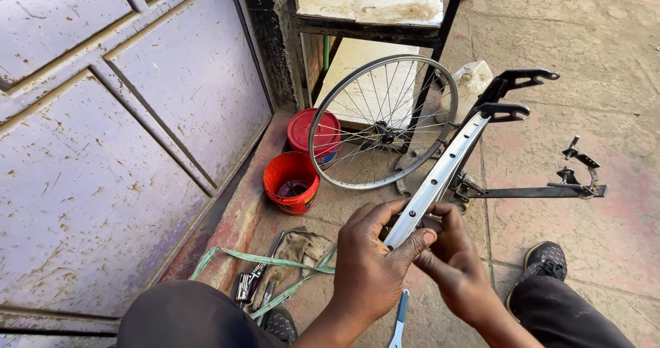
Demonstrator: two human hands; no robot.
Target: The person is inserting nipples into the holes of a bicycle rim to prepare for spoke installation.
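A bare silver bicycle rim (440,173) stands edge-on in a black truing stand (512,94), running from its forks down to my hands. My left hand (371,262) grips the near end of the rim, thumb across its inner face by the spoke holes. My right hand (450,255) pinches the rim's right edge with its fingertips; anything small between them is hidden. A blue-handled tool (399,317) lies on the ground beneath my hands.
A spoked wheel (381,121) leans against a metal table frame (371,25). Two red plastic tubs (292,183) sit by the purple metal door (117,128). A rag, green strap and tools (275,269) lie near my left knee. My shoe (546,259) rests at right.
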